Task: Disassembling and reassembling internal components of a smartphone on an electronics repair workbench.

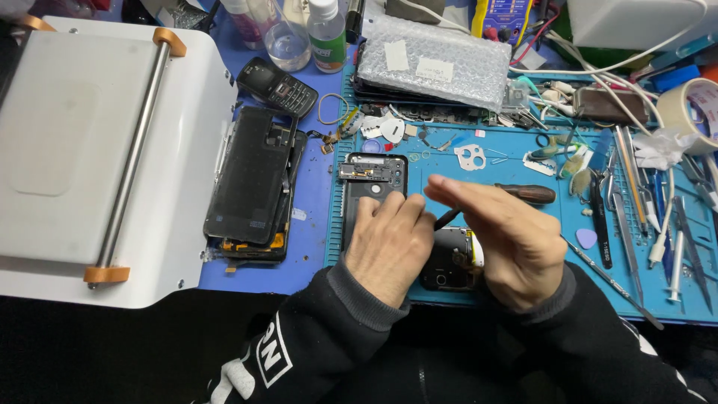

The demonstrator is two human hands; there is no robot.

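An opened black phone frame (372, 179) lies on a blue work mat (508, 168), near its left edge. The left hand (387, 243) presses flat on the frame's near half, fingers loosely curled, grasping nothing. The right hand (499, 238) hovers just right, holding a dark-handled screwdriver (523, 194). A detached screen (250, 176) lies further left, beside a white machine (90, 150).

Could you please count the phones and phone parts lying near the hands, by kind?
Opened black smartphone bodies under the hands: 2
Detached black smartphone screen assemblies on the purple mat: 1
Small black keypad phones: 1
Total: 4
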